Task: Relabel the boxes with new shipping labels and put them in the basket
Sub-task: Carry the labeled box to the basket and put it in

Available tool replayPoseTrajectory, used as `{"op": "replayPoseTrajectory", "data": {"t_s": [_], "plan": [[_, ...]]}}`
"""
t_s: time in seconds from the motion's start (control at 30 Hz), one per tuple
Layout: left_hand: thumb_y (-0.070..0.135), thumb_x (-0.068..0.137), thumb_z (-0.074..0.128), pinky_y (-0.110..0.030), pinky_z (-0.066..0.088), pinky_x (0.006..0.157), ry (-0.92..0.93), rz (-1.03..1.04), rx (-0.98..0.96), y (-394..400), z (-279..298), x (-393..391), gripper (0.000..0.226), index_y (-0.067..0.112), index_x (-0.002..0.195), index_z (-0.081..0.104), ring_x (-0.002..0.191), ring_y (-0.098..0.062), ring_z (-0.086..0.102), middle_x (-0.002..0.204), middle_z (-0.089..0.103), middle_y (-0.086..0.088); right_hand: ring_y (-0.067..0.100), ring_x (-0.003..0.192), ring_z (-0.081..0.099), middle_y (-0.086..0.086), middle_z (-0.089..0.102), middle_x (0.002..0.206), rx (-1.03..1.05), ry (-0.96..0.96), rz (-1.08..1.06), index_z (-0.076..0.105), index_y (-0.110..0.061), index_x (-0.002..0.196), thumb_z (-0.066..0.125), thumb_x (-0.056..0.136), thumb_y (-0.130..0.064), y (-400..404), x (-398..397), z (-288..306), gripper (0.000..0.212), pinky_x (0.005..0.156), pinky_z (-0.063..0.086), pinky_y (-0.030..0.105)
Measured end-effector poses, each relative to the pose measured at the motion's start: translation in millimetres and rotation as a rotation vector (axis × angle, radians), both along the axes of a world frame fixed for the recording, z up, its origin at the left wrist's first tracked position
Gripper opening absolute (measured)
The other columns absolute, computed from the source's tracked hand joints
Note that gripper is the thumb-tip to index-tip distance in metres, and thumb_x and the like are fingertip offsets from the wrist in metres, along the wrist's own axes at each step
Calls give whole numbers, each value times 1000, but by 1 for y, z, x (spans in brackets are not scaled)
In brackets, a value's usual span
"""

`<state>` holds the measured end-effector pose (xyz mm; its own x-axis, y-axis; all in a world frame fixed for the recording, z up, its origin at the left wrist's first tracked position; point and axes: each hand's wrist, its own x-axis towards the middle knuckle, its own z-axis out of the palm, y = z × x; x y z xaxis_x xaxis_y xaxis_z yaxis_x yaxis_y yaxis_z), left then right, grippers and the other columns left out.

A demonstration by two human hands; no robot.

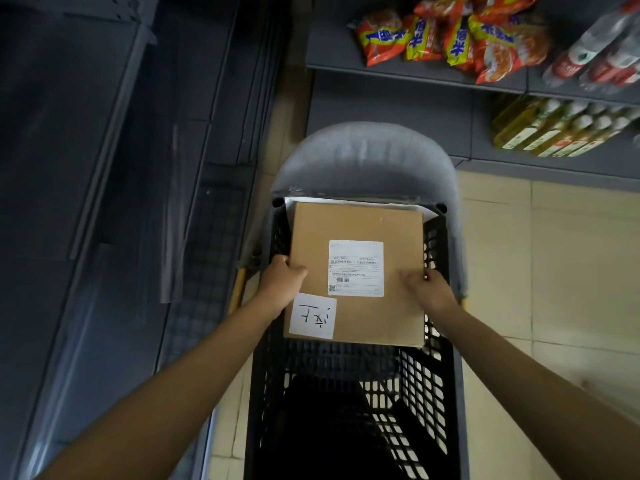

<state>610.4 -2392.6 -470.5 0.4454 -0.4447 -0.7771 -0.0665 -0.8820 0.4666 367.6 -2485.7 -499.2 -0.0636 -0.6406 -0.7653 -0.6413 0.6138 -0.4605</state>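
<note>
A flat brown cardboard box (360,223) sits over the far half of a black plastic mesh basket (349,372). A white printed shipping label (356,268) is stuck on its top, and a white handwritten note (313,316) on its near left corner. My left hand (282,284) grips the box's left edge, thumb on top. My right hand (427,289) grips the right edge the same way. White sheets (346,201) show under the box's far edge.
The basket stands on a grey padded chair (363,154). Grey shelves at the back right carry orange snack bags (450,32), water bottles (602,53) and yellow oil bottles (561,129). A dark glass-topped cabinet (104,202) fills the left. Beige floor tiles (554,271) lie to the right.
</note>
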Motion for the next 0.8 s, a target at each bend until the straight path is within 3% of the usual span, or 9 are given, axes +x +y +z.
{"op": "replayPoseTrajectory", "data": {"t_s": [0.23, 0.4, 0.53, 0.67, 0.8], "plan": [[23, 92, 52, -28, 46, 66, -23, 7, -1, -3, 3, -7, 43, 11, 132, 44, 91, -22, 60, 112, 62, -8, 30, 113, 55, 10, 53, 133, 7, -11, -19, 37, -13, 143, 59, 90, -41, 0, -4, -5, 64, 95, 45, 41], [20, 94, 53, -29, 43, 78, -40, -28, -42, -1, 14, -5, 60, 9, 147, 27, 113, -25, 55, 135, 51, -11, 32, 112, 55, 12, 54, 132, -21, 89, 68, 40, -12, 142, 52, 94, -37, -3, 0, 3, 55, 84, 43, 35], [20, 95, 52, -24, 37, 75, -95, -74, -75, 9, 29, 0, 57, 11, 146, 29, 121, -23, 49, 146, 39, -10, 30, 88, 59, 15, 62, 112, -100, 169, 142, 51, -9, 129, 51, 92, -26, -2, 1, 23, 40, 73, 48, 36], [19, 93, 55, -27, 41, 85, -175, -173, -122, 18, 52, 4, 55, 8, 143, 35, 124, -26, 48, 144, 41, -13, 27, 90, 61, 12, 63, 110, -132, 174, 247, 46, -11, 133, 54, 89, -25, 3, -2, 53, 47, 72, 47, 31], [22, 93, 55, -31, 41, 93, -252, -311, -182, 25, 89, 9, 51, 10, 140, 39, 123, -25, 49, 141, 42, -12, 26, 79, 61, 6, 62, 86, -243, 220, 451, 59, -3, 117, 51, 89, -21, 8, 1, 97, 33, 56, 40, 29]]}}
